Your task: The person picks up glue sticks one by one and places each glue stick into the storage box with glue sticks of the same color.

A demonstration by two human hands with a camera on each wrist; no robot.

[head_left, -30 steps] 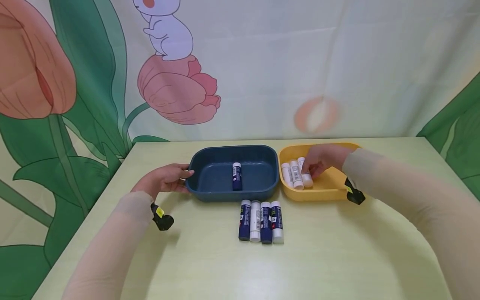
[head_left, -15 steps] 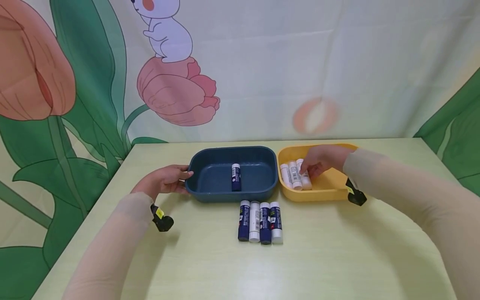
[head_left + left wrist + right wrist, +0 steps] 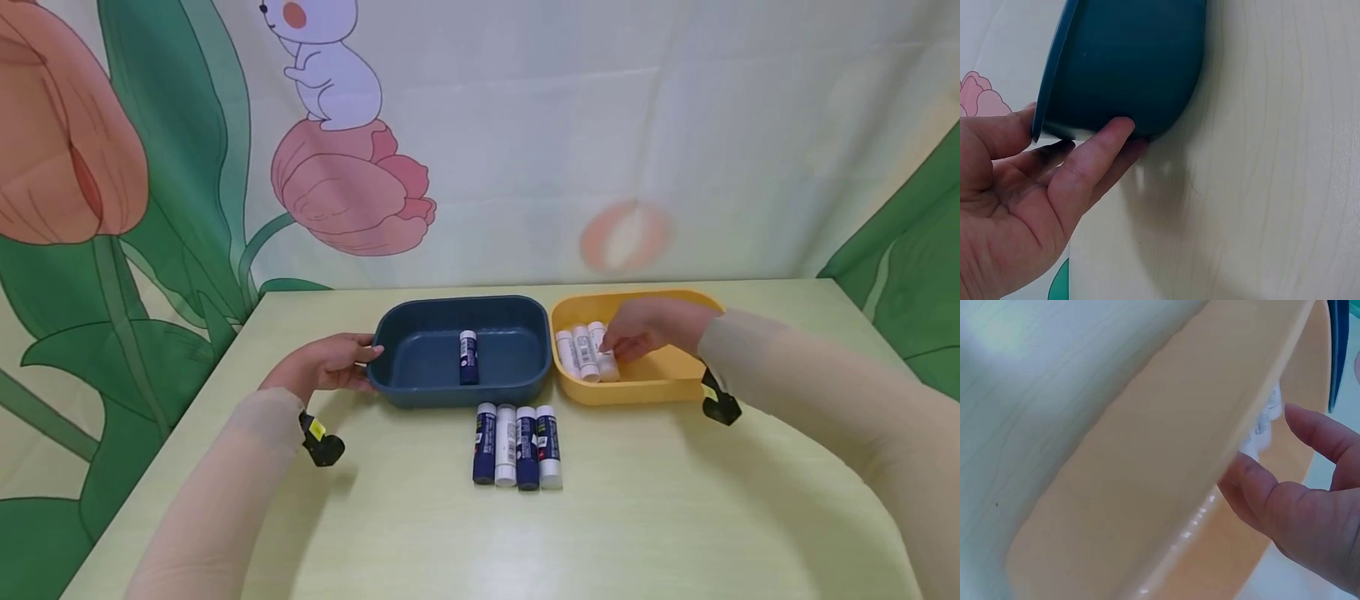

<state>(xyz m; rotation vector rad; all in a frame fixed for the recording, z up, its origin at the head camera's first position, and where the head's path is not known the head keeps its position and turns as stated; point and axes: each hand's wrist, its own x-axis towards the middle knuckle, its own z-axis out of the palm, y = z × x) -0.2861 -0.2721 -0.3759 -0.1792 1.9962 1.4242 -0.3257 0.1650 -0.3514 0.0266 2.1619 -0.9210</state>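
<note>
My left hand (image 3: 335, 362) holds the left end of a dark blue tray (image 3: 450, 397), thumb over the rim and fingers against the outer wall (image 3: 1129, 69). One navy glue stick (image 3: 468, 367) with a white upper part lies inside. My right hand (image 3: 637, 327) is in the yellow tray (image 3: 671, 362), fingertips right at the rightmost of three white glue sticks (image 3: 585, 354) lined up along its left side. In the right wrist view the thumb (image 3: 1319, 431) stands apart from the fingers, while the yellow wall (image 3: 1129, 456) partly hides the sticks.
Several glue sticks (image 3: 517, 447), navy and white, lie side by side on the pale table (image 3: 420, 533) in front of the trays. The two trays stand side by side near the back edge. Behind hangs a printed curtain (image 3: 510, 150) with tulips.
My right hand has shifted slightly to the right relative to the white glue sticks. My left hand stays at the blue tray. The head view has tilted a little.
</note>
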